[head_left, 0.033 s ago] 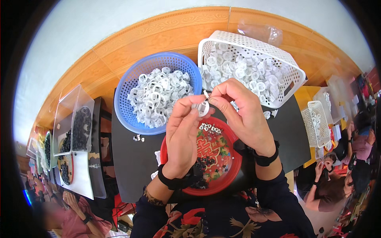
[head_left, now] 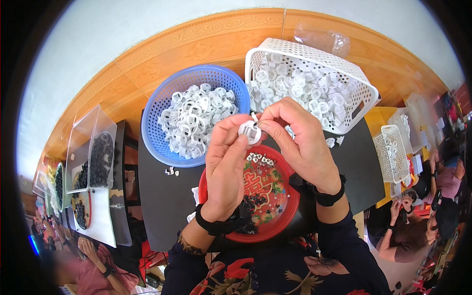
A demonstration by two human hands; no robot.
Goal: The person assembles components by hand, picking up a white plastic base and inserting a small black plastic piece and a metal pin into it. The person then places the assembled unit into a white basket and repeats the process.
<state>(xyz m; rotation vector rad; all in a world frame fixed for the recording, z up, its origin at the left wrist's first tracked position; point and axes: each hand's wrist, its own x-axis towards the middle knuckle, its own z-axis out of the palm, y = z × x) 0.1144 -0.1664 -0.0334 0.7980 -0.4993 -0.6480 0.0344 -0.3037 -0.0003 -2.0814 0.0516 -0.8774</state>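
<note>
Over the red tray (head_left: 293, 206), my left hand (head_left: 226, 167) pinches a round white plastic part (head_left: 250, 132) between thumb and fingers. The part is ring-shaped, with an open centre crossed by a bar. My right hand (head_left: 302, 147) is closed at its upper right edge, thumb and forefinger pressed together on something small and dark, mostly hidden. A small white piece (head_left: 254, 117) sticks up between the fingertips of both hands. In the tray lie small black parts (head_left: 248, 226) and several small white parts (head_left: 260, 158).
A blue perforated basket (head_left: 150, 105) full of white parts stands behind my left hand. A white perforated basket (head_left: 366, 86) with more sits at the far right. Loose white bits (head_left: 172, 171) lie on the dark table (head_left: 164, 206). Other people work at both sides.
The round white part has turned in my left fingers, so its open face shows more. My left fingertips have shifted slightly; my right hand stays almost where it was.
</note>
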